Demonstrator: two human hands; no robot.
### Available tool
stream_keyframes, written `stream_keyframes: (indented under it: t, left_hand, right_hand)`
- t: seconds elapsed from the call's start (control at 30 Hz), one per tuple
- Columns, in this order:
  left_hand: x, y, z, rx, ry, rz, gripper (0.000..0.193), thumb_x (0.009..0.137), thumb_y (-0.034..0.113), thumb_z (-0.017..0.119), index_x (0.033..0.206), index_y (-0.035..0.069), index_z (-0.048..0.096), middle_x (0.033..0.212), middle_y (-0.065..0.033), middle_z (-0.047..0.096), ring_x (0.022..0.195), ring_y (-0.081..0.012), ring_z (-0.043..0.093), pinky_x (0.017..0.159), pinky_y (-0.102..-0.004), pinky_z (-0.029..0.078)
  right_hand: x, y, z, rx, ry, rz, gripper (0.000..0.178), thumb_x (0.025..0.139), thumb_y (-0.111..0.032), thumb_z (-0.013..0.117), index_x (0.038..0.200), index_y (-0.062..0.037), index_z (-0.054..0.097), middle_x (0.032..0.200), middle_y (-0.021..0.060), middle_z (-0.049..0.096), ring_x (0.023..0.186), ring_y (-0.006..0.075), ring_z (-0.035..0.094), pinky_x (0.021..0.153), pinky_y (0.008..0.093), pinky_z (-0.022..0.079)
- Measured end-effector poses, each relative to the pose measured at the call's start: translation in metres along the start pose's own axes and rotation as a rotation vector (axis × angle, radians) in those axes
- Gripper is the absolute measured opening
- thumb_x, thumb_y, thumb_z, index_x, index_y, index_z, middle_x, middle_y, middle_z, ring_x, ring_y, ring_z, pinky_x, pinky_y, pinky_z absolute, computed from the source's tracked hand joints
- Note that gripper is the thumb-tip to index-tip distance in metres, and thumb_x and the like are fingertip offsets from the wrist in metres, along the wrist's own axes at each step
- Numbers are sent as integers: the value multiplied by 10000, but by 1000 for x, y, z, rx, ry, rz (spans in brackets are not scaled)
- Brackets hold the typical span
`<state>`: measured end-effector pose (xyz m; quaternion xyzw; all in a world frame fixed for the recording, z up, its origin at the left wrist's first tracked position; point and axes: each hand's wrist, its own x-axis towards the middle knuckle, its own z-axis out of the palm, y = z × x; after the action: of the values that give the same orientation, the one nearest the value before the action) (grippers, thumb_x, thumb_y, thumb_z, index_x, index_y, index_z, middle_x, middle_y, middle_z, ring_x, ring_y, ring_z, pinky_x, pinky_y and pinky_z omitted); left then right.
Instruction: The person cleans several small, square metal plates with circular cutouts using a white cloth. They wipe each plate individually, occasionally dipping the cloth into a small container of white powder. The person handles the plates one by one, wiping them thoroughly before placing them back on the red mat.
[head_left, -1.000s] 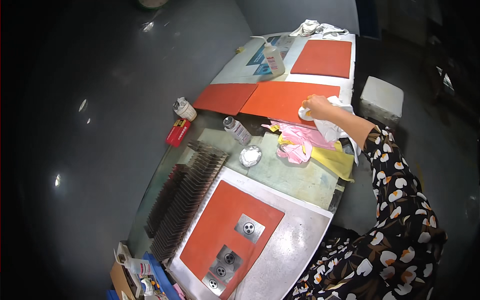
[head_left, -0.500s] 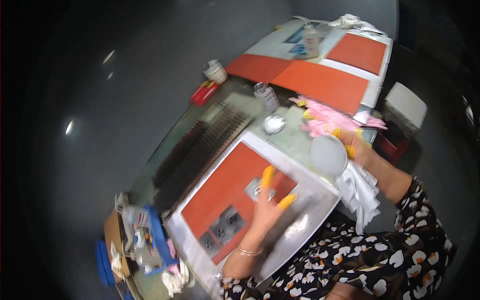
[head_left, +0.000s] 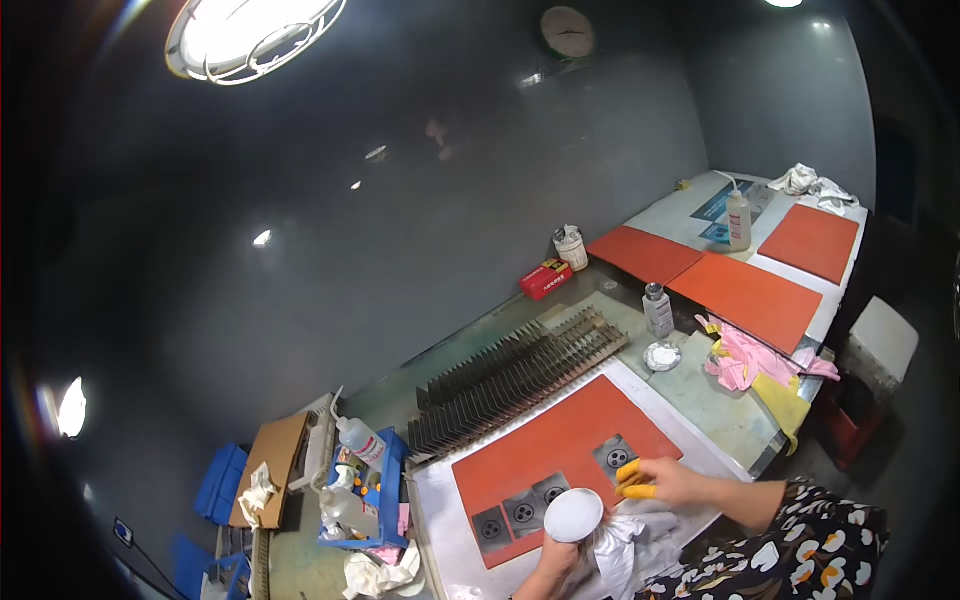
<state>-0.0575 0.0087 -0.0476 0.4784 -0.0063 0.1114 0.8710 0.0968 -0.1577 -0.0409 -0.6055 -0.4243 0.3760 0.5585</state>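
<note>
My left hand (head_left: 560, 563), low in the view, is closed on a round white disc-shaped piece (head_left: 573, 515). What it is exactly I cannot tell. A white cloth (head_left: 618, 545) hangs beside the disc, bunched up. Yellow covers sit on the fingertips of my right hand (head_left: 660, 478). Thumb and forefinger are apart at the near right corner of a grey square plate (head_left: 613, 455) with a dark round pattern. Whether they touch it I cannot tell. Similar plates (head_left: 523, 512) lie in a row to the left. All rest on an orange-red mat (head_left: 560, 440).
Behind the mat stands a slotted metal rack (head_left: 520, 380). A grey bottle (head_left: 658, 310), crumpled foil (head_left: 662, 355) and pink gloves (head_left: 745, 360) lie right. On the left is a blue basket (head_left: 395, 470) of bottles. More orange mats (head_left: 745, 295) cover the far table.
The white disc has passed from my right hand to my left. My right hand has come to the single plate, where my left hand was. The view has tilted up.
</note>
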Motion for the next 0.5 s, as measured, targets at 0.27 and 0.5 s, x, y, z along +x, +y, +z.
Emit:
stream_keyframes:
  t: [0.27, 0.5]
  left_hand:
    - [45, 19, 44, 900, -387, -148, 371, 739, 27, 641, 1097, 3, 548, 989, -85, 626, 938, -195, 592, 838, -319, 466]
    - [12, 14, 40, 860, -467, -117, 305, 728, 63, 715, 1011, 19, 612, 952, -89, 637, 898, -175, 583, 796, -304, 470]
  right_hand:
    - [-22, -4, -3, 187, -206, -98, 862, 750, -176, 741, 1413, -43, 205, 1389, 93, 369, 1254, 175, 367, 1034, 354, 306]
    - [-12, -17, 25, 305, -271, -210, 839, 751, -317, 732, 1376, 6, 274, 1375, 146, 395, 1286, 241, 353, 1075, 382, 235]
